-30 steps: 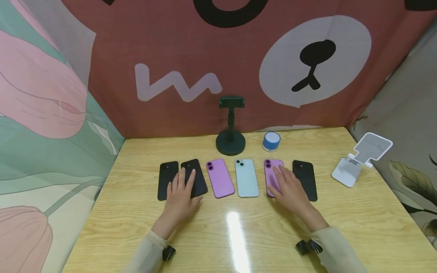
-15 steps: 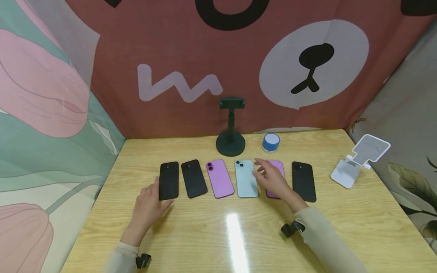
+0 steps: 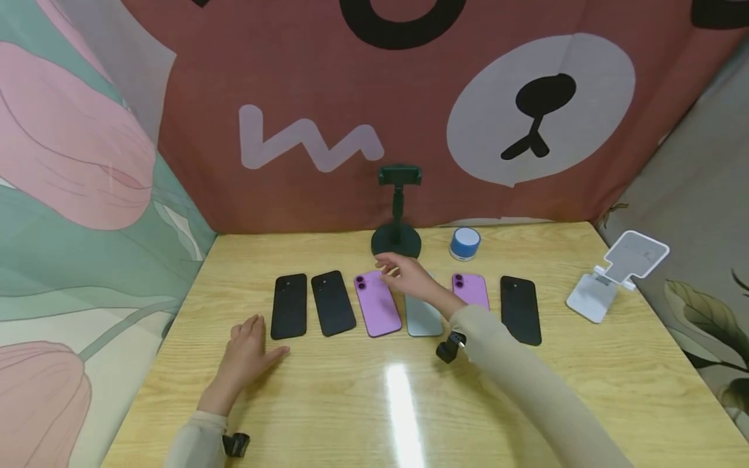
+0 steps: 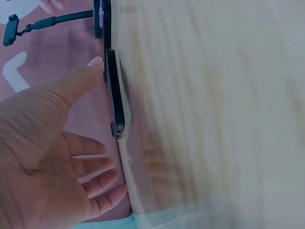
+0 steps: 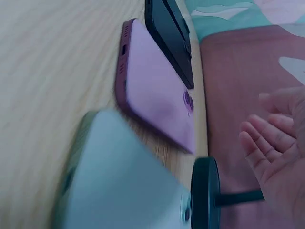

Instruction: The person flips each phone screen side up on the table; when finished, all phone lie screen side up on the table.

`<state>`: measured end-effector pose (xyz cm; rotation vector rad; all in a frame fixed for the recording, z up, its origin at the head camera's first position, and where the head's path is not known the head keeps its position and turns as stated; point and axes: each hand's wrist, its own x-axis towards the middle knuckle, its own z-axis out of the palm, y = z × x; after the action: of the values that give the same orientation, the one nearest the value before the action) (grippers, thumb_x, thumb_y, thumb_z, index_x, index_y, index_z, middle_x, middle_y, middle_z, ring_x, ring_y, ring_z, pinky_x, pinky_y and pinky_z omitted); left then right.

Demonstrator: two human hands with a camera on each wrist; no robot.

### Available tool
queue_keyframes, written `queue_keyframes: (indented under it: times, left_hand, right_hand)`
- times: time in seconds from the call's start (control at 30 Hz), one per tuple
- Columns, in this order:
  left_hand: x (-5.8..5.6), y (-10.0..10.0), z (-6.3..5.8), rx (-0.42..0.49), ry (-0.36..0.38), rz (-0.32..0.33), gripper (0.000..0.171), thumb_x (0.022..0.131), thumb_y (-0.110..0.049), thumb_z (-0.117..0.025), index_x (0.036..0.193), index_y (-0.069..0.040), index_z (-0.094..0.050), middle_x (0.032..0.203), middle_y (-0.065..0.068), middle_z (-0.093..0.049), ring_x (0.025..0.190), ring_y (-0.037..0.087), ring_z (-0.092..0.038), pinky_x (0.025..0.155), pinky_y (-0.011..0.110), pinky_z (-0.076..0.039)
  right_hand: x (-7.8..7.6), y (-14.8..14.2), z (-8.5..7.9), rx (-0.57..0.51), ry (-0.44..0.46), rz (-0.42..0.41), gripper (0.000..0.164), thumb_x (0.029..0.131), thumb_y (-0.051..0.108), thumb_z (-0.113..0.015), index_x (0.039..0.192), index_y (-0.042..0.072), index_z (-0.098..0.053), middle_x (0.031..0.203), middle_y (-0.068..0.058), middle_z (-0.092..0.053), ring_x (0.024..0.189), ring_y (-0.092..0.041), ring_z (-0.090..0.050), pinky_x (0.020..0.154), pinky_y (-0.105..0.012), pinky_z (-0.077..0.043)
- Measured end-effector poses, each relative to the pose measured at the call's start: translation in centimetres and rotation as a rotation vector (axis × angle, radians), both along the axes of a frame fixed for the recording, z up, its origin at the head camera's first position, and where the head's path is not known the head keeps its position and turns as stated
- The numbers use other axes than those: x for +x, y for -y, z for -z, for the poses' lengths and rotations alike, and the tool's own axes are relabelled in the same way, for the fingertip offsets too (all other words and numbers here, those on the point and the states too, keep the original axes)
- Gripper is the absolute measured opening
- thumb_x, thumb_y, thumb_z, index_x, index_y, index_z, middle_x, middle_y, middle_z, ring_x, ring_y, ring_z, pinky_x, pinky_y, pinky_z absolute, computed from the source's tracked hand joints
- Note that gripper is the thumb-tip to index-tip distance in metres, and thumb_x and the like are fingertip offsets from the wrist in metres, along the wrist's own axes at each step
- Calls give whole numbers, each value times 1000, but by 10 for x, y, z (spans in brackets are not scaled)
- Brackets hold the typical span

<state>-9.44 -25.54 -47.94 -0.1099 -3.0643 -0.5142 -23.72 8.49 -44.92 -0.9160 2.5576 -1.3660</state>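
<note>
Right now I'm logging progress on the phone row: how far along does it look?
Six phones lie face down in a row on the table; none is in the dark stand or white stand. The right hand hovers open above the left purple phone and light blue phone, gripping nothing. The left hand rests beside the leftmost black phone. No phone is lifted.

Six phones face down in a row: purple phone (image 3: 377, 304) beside pale-green phone (image 3: 424, 318), mid-table.

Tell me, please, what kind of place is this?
Probably a small indoor booth set up for recording: a wooden table walled by a cartoon bear cloth, with six phones in a row and a phone stand.
</note>
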Motion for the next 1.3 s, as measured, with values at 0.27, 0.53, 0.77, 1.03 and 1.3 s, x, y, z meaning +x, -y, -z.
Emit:
queue_keyframes:
  times: [0.27,0.53,0.77,1.03,1.3]
  left_hand:
    - [-3,5,6,-43,171,-8,85,86,-52,-61,138,10,-37,141,41,-19,121,57,-22,91,70,-28]
    - [-9,2,10,-35,317,-40,88,89,-57,-52,147,4,-24,145,41,-4,130,59,-2,99,73,-12]
    - [-16,0,11,-19,353,-84,88,91,-56,-49,147,5,-20,146,40,-1,131,59,3,100,72,-8]
    - [-19,-2,11,17,248,-84,87,86,-50,-62,143,7,-31,144,42,-12,131,59,-3,100,72,-12]
    - [-23,1,10,79,199,-76,85,81,-45,-71,138,8,-38,143,41,-17,131,57,-6,99,72,-15]
  right_hand:
    - [-23,52,14,76,38,-127,54,88,13,-68,134,-3,-47,123,-14,-60,114,-29,-55,92,-38,-47]
    - [-29,99,16,342,-9,-201,66,86,28,-70,142,6,-40,135,-6,-53,128,-24,-41,107,-38,-31]
    - [-31,135,17,432,34,-238,75,85,27,-71,147,11,-31,145,-3,-43,135,-21,-32,108,-33,-30]
    - [-42,153,28,411,62,-231,77,84,18,-71,148,10,-29,147,-4,-40,136,-20,-33,108,-31,-29]
    - [-41,163,35,428,55,-267,75,85,12,-70,147,6,-29,146,-7,-41,135,-19,-35,108,-29,-30]
